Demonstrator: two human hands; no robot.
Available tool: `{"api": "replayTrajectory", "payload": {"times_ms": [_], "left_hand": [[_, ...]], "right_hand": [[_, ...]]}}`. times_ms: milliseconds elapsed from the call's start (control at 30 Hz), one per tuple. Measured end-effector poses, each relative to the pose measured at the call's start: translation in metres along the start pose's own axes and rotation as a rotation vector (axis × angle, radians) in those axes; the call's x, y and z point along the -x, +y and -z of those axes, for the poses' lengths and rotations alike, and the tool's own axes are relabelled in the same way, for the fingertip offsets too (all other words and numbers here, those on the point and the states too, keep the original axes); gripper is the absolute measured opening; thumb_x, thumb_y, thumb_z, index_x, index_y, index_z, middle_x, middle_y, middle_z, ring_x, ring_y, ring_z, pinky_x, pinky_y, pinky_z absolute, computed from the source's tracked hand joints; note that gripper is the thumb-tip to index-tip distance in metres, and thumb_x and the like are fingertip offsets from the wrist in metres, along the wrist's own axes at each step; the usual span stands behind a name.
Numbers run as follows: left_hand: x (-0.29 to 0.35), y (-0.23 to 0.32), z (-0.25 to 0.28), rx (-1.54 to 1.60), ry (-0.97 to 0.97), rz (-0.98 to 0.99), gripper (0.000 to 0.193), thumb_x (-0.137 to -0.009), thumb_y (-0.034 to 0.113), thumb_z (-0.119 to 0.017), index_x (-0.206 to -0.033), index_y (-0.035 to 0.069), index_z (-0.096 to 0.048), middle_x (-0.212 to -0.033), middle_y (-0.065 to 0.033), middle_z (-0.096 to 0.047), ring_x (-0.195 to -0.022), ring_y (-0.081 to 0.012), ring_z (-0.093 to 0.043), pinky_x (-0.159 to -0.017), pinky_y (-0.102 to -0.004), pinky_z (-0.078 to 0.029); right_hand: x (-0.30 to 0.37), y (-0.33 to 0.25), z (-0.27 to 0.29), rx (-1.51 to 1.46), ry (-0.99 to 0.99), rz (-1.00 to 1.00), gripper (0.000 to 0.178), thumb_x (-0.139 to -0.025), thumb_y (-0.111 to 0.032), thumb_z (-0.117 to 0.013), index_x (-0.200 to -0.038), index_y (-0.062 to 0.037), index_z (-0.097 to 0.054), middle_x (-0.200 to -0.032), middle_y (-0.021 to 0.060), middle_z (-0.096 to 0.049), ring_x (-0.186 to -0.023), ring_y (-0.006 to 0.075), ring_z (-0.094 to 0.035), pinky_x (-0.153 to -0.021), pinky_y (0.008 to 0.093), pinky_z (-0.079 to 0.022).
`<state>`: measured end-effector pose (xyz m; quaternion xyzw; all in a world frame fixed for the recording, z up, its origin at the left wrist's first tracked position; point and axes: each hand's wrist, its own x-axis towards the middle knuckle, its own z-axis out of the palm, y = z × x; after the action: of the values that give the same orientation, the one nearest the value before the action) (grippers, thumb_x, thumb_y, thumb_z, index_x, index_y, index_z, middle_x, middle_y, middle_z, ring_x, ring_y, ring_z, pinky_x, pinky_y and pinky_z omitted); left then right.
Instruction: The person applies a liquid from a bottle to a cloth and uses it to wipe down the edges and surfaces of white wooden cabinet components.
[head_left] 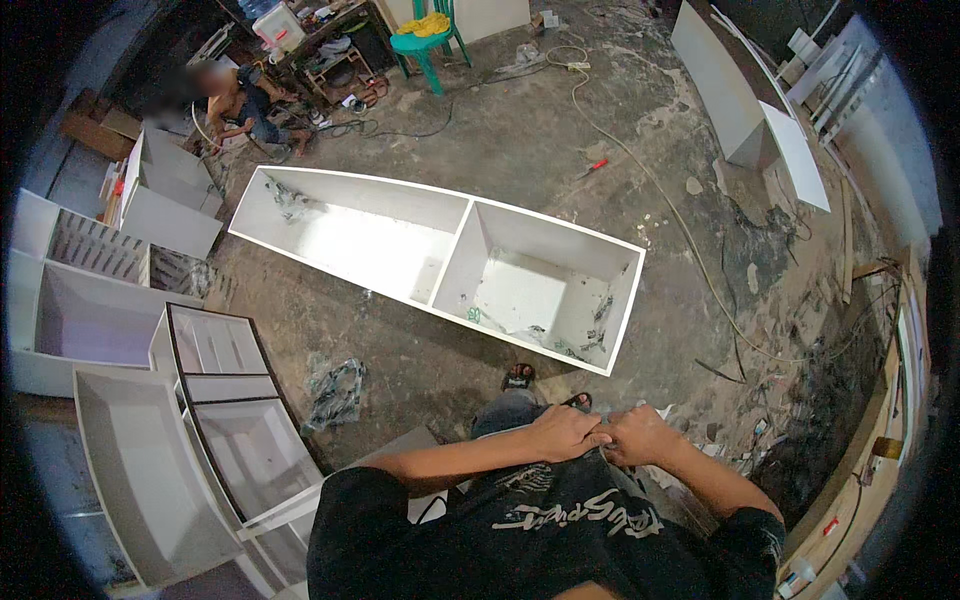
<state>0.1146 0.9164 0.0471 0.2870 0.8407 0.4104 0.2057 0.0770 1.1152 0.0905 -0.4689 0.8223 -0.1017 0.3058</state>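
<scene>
The left hand (562, 433) and right hand (645, 435) met at the front of the dark shirt (450, 530), fingers curled; I could not tell whether they pinched its cloth. That cloth looked soft and light, easiest to gather at the hem. Ahead, well apart from both hands, the white two-compartment cabinet (453, 253) lay open side up on the concrete floor (560, 135), seemingly stiff, bulky and chip-prone, best gripped by its outer walls near both ends

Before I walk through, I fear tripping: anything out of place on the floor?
Yes: a red-handled tool lies loose beyond the white cabinet, where it could be stepped on; crumpled plastic lies nearer.
</scene>
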Motion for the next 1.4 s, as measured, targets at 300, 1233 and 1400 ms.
{"api": "replayTrajectory", "payload": {"times_ms": [300, 1233, 1400], "left_hand": [[0.005, 0.006, -0.003, -0.095, 0.131, 0.112, 0.060, -0.092, 0.059, -0.040, -0.080, 0.003, -0.054, -0.062, -0.0197, -0.059, -0.061, -0.0410, -0.061, -0.054, -0.0503, -0.048], [-0.035, -0.052, 0.020, -0.096, 0.628, -0.289, 0.091, -0.063, 0.037, -0.084, -0.133, 0.008, -0.035, -0.124, -0.0161, -0.053, -0.110, -0.0341, -0.056, -0.092, -0.0459, -0.047], [-0.032, -0.069, 0.009, 0.151, 0.459, -0.292, 0.054, -0.066, 0.019, -0.082, -0.112, 0.003, -0.058, -0.111, -0.0108, -0.063, -0.099, -0.0273, -0.063, -0.087, -0.0350, -0.051]], "right_hand": [[-0.003, -0.003, -0.010, -0.084, 0.205, -0.022, 0.035, -0.064, -0.024, -0.068, -0.098, -0.0189, -0.063, -0.072, 0.0084, -0.058, -0.064, 0.0330, -0.062, -0.056, 0.0466, -0.048], [-0.001, -0.015, 0.038, -0.313, 0.960, -0.252, 0.043, -0.068, -0.027, -0.072, -0.107, -0.0102, -0.069, -0.080, 0.0133, -0.068, -0.064, 0.0268, -0.066, -0.059, 0.0353, -0.053], [-0.021, -0.035, 0.030, -0.594, 0.959, -0.215, 0.053, -0.072, -0.020, -0.072, -0.123, -0.0113, -0.059, -0.089, 0.0174, -0.068, -0.077, 0.0292, -0.068, -0.070, 0.0359, -0.053]]}}
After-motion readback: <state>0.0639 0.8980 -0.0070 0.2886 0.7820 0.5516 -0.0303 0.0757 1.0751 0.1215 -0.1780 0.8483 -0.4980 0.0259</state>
